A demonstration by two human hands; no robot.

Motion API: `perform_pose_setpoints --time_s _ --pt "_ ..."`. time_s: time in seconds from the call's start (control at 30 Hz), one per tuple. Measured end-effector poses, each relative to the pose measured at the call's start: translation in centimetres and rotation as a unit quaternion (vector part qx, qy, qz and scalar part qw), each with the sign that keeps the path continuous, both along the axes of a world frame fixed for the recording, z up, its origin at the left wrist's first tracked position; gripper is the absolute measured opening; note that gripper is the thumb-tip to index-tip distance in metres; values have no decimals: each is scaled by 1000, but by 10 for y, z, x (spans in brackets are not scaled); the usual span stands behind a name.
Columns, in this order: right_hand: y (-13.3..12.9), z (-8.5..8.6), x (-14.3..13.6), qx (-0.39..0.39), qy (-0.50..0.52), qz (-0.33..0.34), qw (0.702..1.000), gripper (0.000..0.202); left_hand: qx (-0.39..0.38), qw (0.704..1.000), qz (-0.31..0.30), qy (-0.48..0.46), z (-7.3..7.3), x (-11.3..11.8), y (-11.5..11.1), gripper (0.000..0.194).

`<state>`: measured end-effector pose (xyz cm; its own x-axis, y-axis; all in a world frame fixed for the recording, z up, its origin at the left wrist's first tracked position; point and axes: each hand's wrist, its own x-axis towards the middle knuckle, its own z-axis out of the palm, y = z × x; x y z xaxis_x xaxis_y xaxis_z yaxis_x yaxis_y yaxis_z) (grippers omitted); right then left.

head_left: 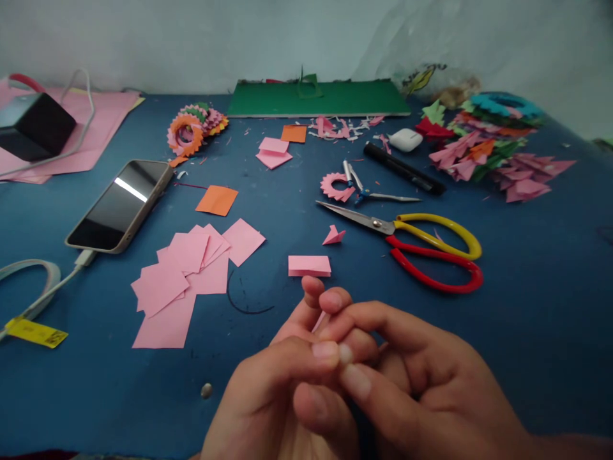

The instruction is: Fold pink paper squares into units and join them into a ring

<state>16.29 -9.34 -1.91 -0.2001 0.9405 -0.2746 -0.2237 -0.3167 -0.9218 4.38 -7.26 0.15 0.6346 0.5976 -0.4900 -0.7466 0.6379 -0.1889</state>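
Observation:
My left hand (282,390) and my right hand (426,377) meet at the front of the blue table (119,402), thumbs and fingertips pressed together. Between the fingers a sliver of pink paper (320,321) shows; most of it is hidden. Just beyond the fingertips lies a folded pink strip (309,266). A small folded pink piece (334,235) sits behind that strip. To the left, several pink paper squares (165,287) overlap in a loose spread.
Scissors (378,223) with red and yellow handles, a black pen (405,167) and a pink paper ring (335,186) lie right of centre. A phone (122,204) on a cable is at left. Folded paper shapes (498,140) are heaped at back right, beside a green board (316,99).

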Motion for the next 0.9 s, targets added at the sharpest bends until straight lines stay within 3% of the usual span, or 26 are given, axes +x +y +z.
perform_pose_setpoints --time_s 0.53,0.8,0.9 --pt "-3 1 -3 -38 93 -16 995 7 51 998 12 35 -1 3 -3 29" --pt "-7 -5 -3 -68 122 -29 990 11 93 989 2 116 -11 4 -6 39" --pt "-3 -8 -1 -79 155 11 985 20 143 976 5 166 -11 4 -6 32"
